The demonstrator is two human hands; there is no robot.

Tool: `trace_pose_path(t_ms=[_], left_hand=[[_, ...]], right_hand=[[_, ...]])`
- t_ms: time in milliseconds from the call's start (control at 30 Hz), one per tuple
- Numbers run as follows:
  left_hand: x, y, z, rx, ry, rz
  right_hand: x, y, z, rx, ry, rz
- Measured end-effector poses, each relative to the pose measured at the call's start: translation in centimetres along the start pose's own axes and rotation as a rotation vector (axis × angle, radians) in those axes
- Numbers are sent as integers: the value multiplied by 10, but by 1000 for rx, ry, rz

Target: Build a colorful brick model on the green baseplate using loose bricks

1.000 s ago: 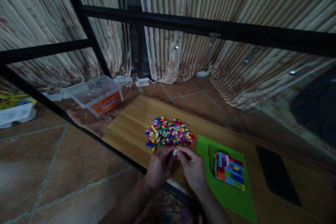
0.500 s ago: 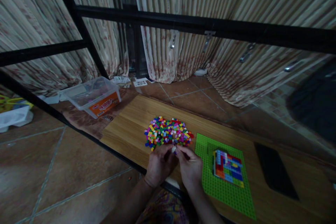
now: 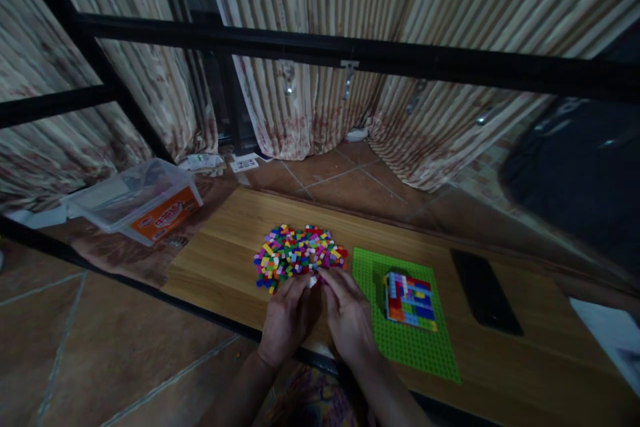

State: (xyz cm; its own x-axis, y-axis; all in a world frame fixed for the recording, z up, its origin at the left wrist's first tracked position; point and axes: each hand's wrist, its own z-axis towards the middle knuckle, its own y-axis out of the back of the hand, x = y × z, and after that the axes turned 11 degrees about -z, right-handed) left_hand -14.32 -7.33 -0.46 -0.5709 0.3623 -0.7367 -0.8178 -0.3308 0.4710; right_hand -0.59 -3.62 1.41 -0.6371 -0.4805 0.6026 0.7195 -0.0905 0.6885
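Observation:
My left hand [image 3: 286, 315] is closed in a pinch on a small white toy brick [image 3: 313, 281] at its fingertips. Close beside it, my right hand [image 3: 351, 317] has its thumb and fingers pinched together; whatever is in them is too small to make out. Just beyond both hands lies a heap of small multicoloured toy bricks [image 3: 295, 250] on the wooden table [image 3: 215, 247]. To the right, a green baseplate [image 3: 370, 263] carries a rectangular multicoloured brick build [image 3: 411, 301].
A black phone-like slab [image 3: 485, 290] lies right of the baseplate, with a white sheet [image 3: 607, 333] at the table's right end. At left stands a clear plastic box [image 3: 135, 203] with an orange label. A dark metal bar [image 3: 320, 47] crosses in front of striped curtains.
My view has turned to the right, so the table and box appear further left. Both hands remain in front of the brick heap, and their fingertips look slightly further apart.

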Motion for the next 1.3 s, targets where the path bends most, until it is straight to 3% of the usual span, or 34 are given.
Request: trace_pose_path(t_ms=[167, 467, 667, 967, 1133, 1300], left_hand=[[2, 5, 0, 61, -78, -12], [4, 6, 2, 21, -145, 22], [3, 6, -1, -11, -144, 33], [6, 7, -3, -7, -111, 67], [8, 7, -2, 10, -88, 84], [7, 9, -1, 23, -78, 121]], right_hand=[[6, 6, 2, 73, 150, 10], [7, 18, 1, 86, 154, 8], [-8, 58, -22, -1, -72, 77], [-83, 121, -59, -267, -540, 34], [-98, 129, -54, -321, -679, 54], [-96, 118, -49, -345, -704, 17]])
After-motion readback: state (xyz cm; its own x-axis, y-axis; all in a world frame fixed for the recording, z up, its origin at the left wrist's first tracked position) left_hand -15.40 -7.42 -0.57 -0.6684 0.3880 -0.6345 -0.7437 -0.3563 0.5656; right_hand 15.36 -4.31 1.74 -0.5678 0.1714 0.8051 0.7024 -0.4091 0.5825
